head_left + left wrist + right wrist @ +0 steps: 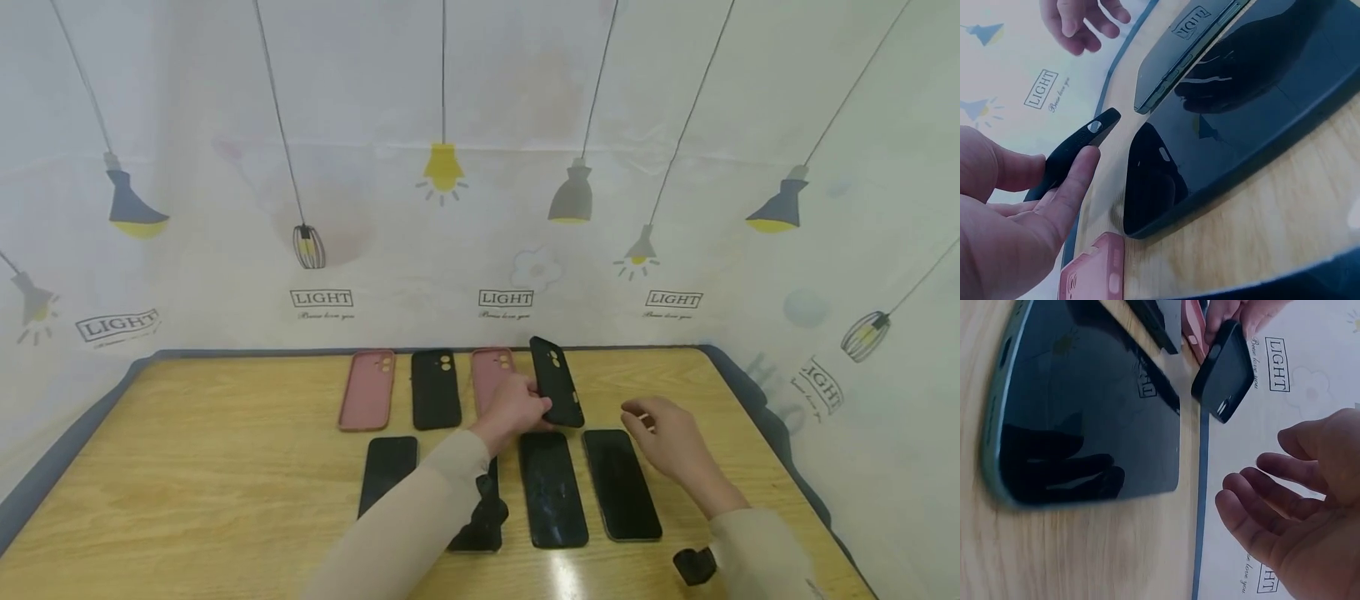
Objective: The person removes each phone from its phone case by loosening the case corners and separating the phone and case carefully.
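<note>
My left hand (517, 406) pinches a black phone case (557, 383) by its lower part, holding it tilted above the back of the table. In the left wrist view the thumb and fingers grip the edges of that case (1075, 150). The right wrist view shows its hollow inside (1229, 375). My right hand (667, 437) hovers to the right of the case with loosely bent fingers and nothing in them. Below the hands lie dark-screened phones, one (622, 485) near the right hand and another (553, 490) beneath the left.
A pink case (367, 390), a black case (436, 388) and a second pink case (489, 377) lie in a row at the back. Another phone (388, 471) lies left of my left forearm, which partly covers a further one (480, 525). A printed cloth (405, 250) hangs behind the table.
</note>
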Demonstrator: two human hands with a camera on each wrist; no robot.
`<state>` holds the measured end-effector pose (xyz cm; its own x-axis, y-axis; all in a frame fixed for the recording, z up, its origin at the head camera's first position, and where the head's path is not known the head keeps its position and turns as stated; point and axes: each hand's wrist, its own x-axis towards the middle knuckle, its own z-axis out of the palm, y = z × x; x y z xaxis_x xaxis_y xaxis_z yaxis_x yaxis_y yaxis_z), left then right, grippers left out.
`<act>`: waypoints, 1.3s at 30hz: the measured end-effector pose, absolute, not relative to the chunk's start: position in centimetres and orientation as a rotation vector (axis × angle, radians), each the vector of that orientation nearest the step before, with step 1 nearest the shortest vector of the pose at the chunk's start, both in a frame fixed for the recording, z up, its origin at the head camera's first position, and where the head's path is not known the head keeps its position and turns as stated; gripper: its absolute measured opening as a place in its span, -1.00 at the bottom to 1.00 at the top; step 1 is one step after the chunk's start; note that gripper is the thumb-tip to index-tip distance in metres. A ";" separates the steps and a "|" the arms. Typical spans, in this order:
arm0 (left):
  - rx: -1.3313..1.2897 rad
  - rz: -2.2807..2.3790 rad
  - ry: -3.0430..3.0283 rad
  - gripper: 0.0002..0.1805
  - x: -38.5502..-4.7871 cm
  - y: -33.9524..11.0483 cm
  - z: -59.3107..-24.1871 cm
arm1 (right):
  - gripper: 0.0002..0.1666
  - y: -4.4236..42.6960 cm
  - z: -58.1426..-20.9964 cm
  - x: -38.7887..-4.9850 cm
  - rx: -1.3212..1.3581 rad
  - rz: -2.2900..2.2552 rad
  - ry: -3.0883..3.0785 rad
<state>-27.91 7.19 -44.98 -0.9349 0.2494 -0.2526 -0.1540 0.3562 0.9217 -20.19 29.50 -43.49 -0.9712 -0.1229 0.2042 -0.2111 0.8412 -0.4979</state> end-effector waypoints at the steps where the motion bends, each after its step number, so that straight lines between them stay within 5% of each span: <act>1: 0.094 1.576 2.306 -0.77 -28.0 7.3 -45.1 | -0.70 29.3 -43.5 -20.3 0.259 0.811 -2.853; 27: 0.133 1.353 2.584 -0.80 -29.6 9.0 -46.2 | -0.75 27.8 -43.6 -22.3 0.218 0.919 -2.747; 39: 0.155 1.109 2.736 -0.59 -30.0 9.9 -46.1 | -0.73 27.7 -43.8 -21.9 0.168 0.953 -2.761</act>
